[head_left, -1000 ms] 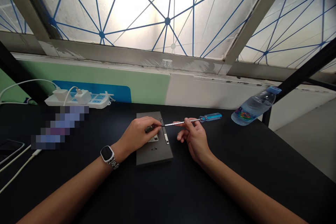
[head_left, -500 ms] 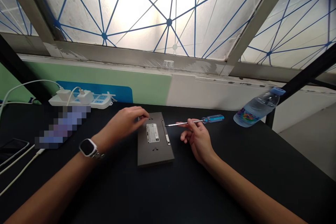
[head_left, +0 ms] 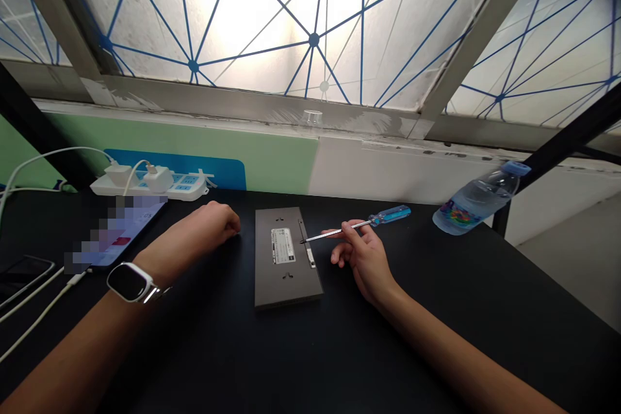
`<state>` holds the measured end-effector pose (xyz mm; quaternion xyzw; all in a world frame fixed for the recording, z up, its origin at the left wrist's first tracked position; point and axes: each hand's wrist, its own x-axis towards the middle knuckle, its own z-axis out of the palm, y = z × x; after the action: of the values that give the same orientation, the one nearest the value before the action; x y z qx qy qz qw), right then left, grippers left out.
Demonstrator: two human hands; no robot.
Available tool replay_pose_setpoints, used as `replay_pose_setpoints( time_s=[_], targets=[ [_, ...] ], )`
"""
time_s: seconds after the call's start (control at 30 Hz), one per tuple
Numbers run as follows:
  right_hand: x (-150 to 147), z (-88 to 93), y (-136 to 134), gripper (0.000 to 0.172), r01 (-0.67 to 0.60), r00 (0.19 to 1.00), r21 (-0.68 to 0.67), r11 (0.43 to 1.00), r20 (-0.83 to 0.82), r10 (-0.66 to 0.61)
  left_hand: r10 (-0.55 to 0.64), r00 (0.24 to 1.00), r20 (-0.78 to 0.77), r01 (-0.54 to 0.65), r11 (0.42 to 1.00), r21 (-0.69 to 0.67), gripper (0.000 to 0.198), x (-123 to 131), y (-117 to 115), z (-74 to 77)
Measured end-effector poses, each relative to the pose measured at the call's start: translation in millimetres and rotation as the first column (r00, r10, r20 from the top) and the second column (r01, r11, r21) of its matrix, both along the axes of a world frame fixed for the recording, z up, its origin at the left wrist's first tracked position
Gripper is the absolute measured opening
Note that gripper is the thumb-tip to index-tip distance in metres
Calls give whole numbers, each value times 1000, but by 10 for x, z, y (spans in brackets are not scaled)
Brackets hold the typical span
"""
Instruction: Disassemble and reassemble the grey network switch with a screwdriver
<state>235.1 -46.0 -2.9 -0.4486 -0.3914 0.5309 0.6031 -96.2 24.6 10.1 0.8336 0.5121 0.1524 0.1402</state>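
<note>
A flat grey device (head_left: 287, 278) lies on the black table (head_left: 301, 356) with its underside and a white label (head_left: 283, 246) facing up. My right hand (head_left: 363, 257) pinches the metal shaft of a blue-handled screwdriver (head_left: 361, 225). The screwdriver's tip rests at the device's right edge. My left hand (head_left: 209, 225), with a watch on its wrist, lies on the table just left of the device. Its fingers are curled under, and whatever they may hold is hidden.
A white power strip (head_left: 150, 184) with chargers sits at the back left. A phone (head_left: 116, 229), a second dark phone (head_left: 22, 270) and white cables lie beside it. A water bottle (head_left: 478, 199) lies at the table's right corner.
My left hand has pulled away from the device's top and moved left onto the table. The screwdriver tip has dropped slightly onto the device's right edge.
</note>
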Motion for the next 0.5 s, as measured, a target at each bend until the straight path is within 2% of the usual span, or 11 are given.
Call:
replay_pose_setpoints(
  time_s=[0.13,0.23,0.33,0.37,0.43,0.5],
  targets=[
    [-8,12,3,50,0,1000,-8,1000,5,0,13,995,-95,-17,999,-38,25,-34,26,53],
    [-19,21,-10,49,1,1000,-17,1000,12,0,36,991,-127,-35,999,11,33,64,-45,116],
    [1,12,-6,46,6,999,-15,1000,36,-6,56,998,-24,-53,993,109,61,315,-220,123],
    [23,7,7,43,16,999,-9,1000,49,-16,65,998,16,-67,993,98,68,420,-291,110],
    [96,0,50,37,19,994,-11,1000,109,-18,60,998,32,-59,998,-20,79,626,-429,69],
    [199,7,105,34,-26,968,-60,998,248,40,46,999,14,-44,993,-113,87,788,-534,27]
  ],
)
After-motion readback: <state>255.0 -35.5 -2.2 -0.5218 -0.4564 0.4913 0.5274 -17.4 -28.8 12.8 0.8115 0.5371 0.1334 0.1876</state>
